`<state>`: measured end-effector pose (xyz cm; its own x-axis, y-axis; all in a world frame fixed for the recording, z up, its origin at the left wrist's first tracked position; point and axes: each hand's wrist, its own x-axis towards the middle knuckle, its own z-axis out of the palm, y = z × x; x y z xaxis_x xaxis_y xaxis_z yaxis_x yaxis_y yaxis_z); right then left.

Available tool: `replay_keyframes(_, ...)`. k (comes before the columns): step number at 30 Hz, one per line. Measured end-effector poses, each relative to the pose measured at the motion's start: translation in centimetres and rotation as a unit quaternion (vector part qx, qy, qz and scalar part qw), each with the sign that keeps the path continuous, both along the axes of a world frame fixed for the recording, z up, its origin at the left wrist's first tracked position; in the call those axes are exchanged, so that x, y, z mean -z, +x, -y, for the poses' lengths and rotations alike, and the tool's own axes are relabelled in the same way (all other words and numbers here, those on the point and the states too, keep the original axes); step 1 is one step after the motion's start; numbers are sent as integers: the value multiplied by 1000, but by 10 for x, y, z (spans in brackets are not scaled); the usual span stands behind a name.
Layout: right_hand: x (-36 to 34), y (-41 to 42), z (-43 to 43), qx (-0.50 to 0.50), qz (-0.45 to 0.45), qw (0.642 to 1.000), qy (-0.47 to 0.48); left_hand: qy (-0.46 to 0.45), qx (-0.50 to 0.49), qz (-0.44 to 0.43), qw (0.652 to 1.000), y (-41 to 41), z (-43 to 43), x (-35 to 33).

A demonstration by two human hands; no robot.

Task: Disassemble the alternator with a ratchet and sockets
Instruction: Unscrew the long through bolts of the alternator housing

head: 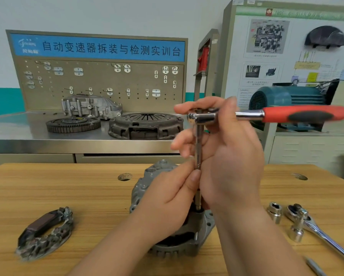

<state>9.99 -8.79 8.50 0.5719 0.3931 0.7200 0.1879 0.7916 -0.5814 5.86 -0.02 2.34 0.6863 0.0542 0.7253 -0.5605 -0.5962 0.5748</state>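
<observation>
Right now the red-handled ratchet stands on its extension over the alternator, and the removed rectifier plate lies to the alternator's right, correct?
No. In the head view the rectifier plate lies left of the alternator, not right. The red-handled ratchet does stand on its extension over it.

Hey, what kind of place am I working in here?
Probably an automotive training workshop: a pegboard bench holding a clutch cover and flywheel, a diagram board on the right, and a ratchet held over an alternator.
</observation>
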Motion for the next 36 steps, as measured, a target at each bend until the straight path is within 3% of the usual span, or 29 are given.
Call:
replay_keyframes(4,-8,12,6,-181,-119,973,-74,36,-1,-7,999,-4,-4,-2)
replay_keyframes(7,-5,16,2,-187,-139,971,-60,29,7,-49,998,-8,-10,-3)
replay_keyframes(10,1,16,-3,-89,-66,993,-30,24,3,-74,997,-10,-11,-5)
replay_keyframes(12,3,19,-2,65,32,997,-8,16,-8,-91,996,-9,-11,-5)
replay_keyframes(14,4,23,3,237,166,957,4,12,-16,-97,995,-8,-10,-5)
replay_keyframes(15,5,23,4,276,211,938,0,13,-17,-97,995,-8,-10,-5)
replay_keyframes(17,4,20,3,232,171,957,-12,14,-18,-97,995,-7,-10,-5)
replay_keyframes(20,2,13,-2,34,24,999,-15,-41,21,-109,993,-8,-9,-5)
replay_keyframes(22,0,13,-1,-74,-37,996,-23,-80,57,-112,989,-10,-8,-6)
replay_keyframes(24,-1,14,1,-146,-70,986,-33,-54,50,-113,991,-10,-9,-6)
replay_keyframes(27,4,22,1,-109,-29,993,-31,-21,24,-121,992,-9,-10,-6)
replay_keyframes(29,3,28,5,8,60,998,-22,-34,18,-123,992,-10,-9,-7)
replay_keyframes(31,0,35,12,134,200,970,-45,-40,20,-123,991,-9,-9,-6)
replay_keyframes(33,-2,38,16,144,278,945,-98,-36,21,-119,992,-8,-9,-5)
replay_keyframes(34,-1,38,15,112,261,954,-97,-43,25,-117,992,-7,-9,-4)
replay_keyframes(36,1,34,10,8,145,987,-75,-80,46,-120,988,-7,-10,-3)
